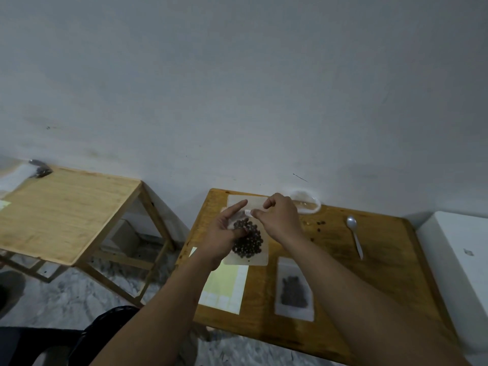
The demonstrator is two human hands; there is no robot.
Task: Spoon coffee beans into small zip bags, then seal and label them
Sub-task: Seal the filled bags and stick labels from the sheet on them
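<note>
Far off at 9 o'clock stands a 2nd bench [66, 207]. A dark bag [41, 169] lies in its far corner at 10 o'clock.

On the near bench [343, 286], a label sheet [224, 289] lies at 7 o'clock. The left hand [224, 233] holds the bag [250, 260] at its left side. Its grip is pressed on the bag with the thumb on top, and 1 finger sticks out straight. The bag is in the middle of the bench, toward 12 o'clock, with dark beans [248, 239] in a clump inside.

The right hand [280, 220] is at the bag's top. Its grip pinches a white bit [248, 212]. It may be a label or the bag's lip; I cannot tell.

A 2nd bag [294, 289], also filled, lies flat at 5 o'clock. A clear bowl [303, 204] sits at 12 o'clock by the wall. A spoon [355, 239] lies at 2 o'clock and a white box [462, 260] stands at 3 o'clock.

I think the bag is light, thin, floppy and a bit slippery. The loose beans may slide and spill if the top is not shut. It looks best to hold it by the flat top strip, above the beans, with the top kept up.
</note>
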